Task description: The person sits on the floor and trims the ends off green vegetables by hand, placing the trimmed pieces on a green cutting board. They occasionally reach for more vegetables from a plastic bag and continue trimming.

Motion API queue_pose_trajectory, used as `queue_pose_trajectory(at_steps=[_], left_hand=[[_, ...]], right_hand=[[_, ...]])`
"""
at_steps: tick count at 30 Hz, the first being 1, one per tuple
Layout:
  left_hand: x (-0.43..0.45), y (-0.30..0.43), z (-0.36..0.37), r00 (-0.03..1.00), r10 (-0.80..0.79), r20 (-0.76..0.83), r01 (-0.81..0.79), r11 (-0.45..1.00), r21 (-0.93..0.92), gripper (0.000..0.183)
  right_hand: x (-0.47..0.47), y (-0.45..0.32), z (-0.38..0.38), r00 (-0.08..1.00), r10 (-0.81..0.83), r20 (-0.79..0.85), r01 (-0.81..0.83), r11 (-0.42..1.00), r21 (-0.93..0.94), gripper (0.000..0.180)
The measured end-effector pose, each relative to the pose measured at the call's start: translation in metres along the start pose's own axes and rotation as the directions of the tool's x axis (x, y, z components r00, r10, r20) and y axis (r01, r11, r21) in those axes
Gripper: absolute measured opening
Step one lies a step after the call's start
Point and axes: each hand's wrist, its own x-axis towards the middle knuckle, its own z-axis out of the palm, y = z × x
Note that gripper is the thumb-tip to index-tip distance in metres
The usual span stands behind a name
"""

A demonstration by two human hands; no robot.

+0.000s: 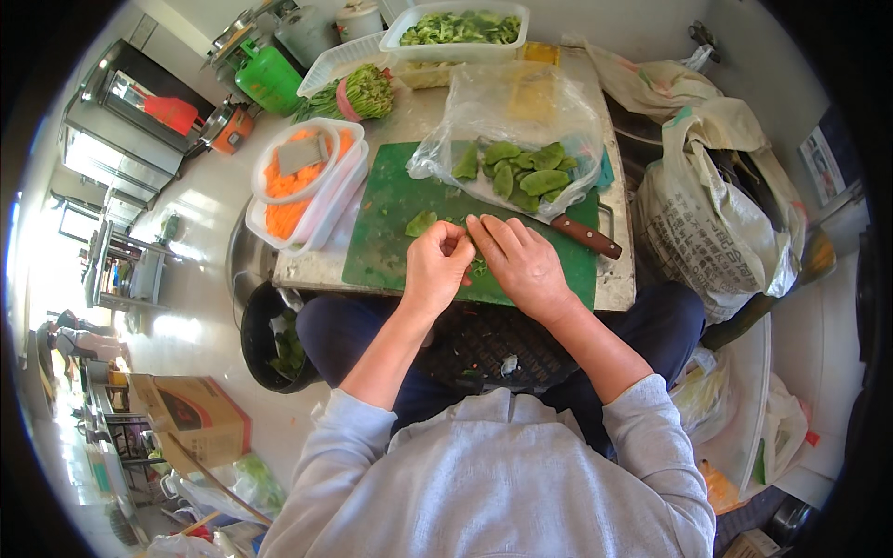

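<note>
My left hand [438, 264] and my right hand [522, 268] meet above a green cutting board [380, 230]. Their fingertips pinch a small green piece, seemingly a flat bean pod, mostly hidden by the fingers. One flat green bean pod [421, 224] lies just beyond my left hand, and thin green trimmings [479, 266] lie between the hands. Past my fingers, a clear plastic bag [481, 91] lies open with several flat green bean pods [546, 182] at its mouth. A knife with a brown wooden handle [584, 236] rests beyond my right hand, its blade partly under the bag.
Left on the table stand tubs of shredded carrot [282, 217], and behind them a bundle of green stalks [368, 93]. A tub of cut greens [460, 29] is at the back. A black bucket [259, 359] stands by my left knee; a woven sack [698, 216] is on the right.
</note>
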Motion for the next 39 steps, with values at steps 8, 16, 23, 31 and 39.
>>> queue_pose_trajectory(at_steps=[8, 16, 23, 31, 39], left_hand=[[-0.004, -0.01, 0.0, 0.999, 0.036, 0.009, -0.037, 0.998, 0.059, 0.014], [-0.005, -0.011, -0.007, 0.995, 0.063, 0.079, -0.07, 0.993, 0.092, 0.01], [-0.003, -0.01, -0.007, 0.995, 0.07, 0.069, -0.075, 0.995, 0.072, 0.01], [-0.003, -0.037, -0.008, 0.99, 0.088, 0.108, -0.11, 0.971, 0.214, 0.009], [0.006, -0.017, -0.004, 0.934, 0.356, -0.015, -0.285, 0.772, 0.568, 0.013]], right_hand=[[-0.002, 0.004, -0.002, 0.999, -0.028, 0.045, 0.027, 0.999, 0.019, 0.053], [-0.004, 0.009, 0.009, 0.932, 0.333, 0.143, -0.353, 0.748, 0.562, 0.026], [-0.001, 0.011, 0.008, 0.875, 0.42, 0.24, -0.446, 0.51, 0.736, 0.018], [0.007, 0.024, -0.006, 0.661, 0.553, 0.507, -0.546, -0.109, 0.831, 0.02], [0.002, 0.031, -0.004, 0.656, 0.556, 0.51, -0.597, -0.031, 0.802, 0.02]])
